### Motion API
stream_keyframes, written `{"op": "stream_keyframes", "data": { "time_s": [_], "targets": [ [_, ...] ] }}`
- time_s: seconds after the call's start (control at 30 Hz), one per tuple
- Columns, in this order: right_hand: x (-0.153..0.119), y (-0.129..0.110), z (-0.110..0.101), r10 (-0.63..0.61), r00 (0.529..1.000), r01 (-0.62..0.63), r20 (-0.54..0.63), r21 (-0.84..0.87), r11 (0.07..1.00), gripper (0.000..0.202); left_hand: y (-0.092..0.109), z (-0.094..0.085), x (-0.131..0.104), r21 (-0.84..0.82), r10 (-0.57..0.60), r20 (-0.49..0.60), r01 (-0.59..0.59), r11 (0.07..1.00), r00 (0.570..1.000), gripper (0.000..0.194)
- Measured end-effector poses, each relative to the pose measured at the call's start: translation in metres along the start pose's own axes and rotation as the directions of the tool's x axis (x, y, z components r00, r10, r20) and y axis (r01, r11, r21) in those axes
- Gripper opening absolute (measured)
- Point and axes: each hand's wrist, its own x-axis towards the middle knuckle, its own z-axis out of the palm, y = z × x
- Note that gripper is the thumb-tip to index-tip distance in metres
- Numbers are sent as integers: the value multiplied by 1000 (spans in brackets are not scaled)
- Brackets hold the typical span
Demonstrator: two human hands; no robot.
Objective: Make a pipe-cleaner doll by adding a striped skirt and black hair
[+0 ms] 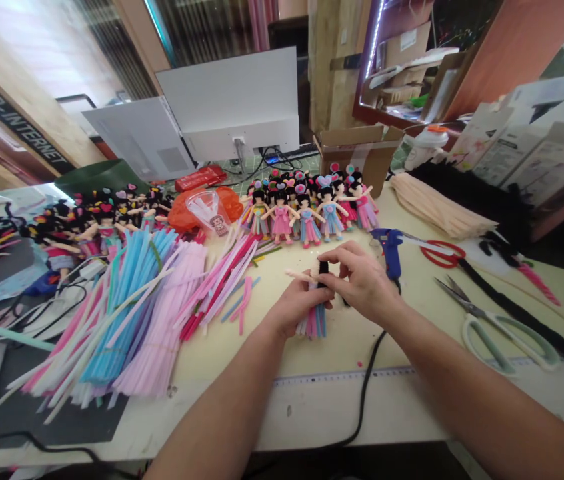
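Between my two hands, just above the middle of the table, is a partly made pipe-cleaner doll with a pink, blue and white striped skirt. My left hand is closed round its body, and a pale arm sticks out to the left. With thumb and fingers my right hand pinches a black fuzzy piece at the doll's head. Part of the doll is hidden behind my fingers. A blue glue gun lies just beyond my right hand, its black cable running toward the front edge.
Finished dolls stand in rows behind my hands. Bundles of blue and pink pipe cleaners lie left. Green-handled scissors, red-handled scissors and beige pipe cleaners lie right. A ruler lies along the front; monitors stand behind.
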Motion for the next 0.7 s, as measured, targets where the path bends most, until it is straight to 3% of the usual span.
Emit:
{"op": "stream_keyframes", "data": {
  "time_s": [0.33, 0.7],
  "targets": [
    [3, 2, -6, 42, 999, -37, -24, 179, 983, 22, 2, 0, 0, -17, 9, -9, -9, 1000, 1000, 29],
    [2, 4, -2, -10, 999, 13, -31, 102, 995, 16, 2, -2, -2, -4, 24, 21, -24, 1000, 999, 26]
  ]
}}
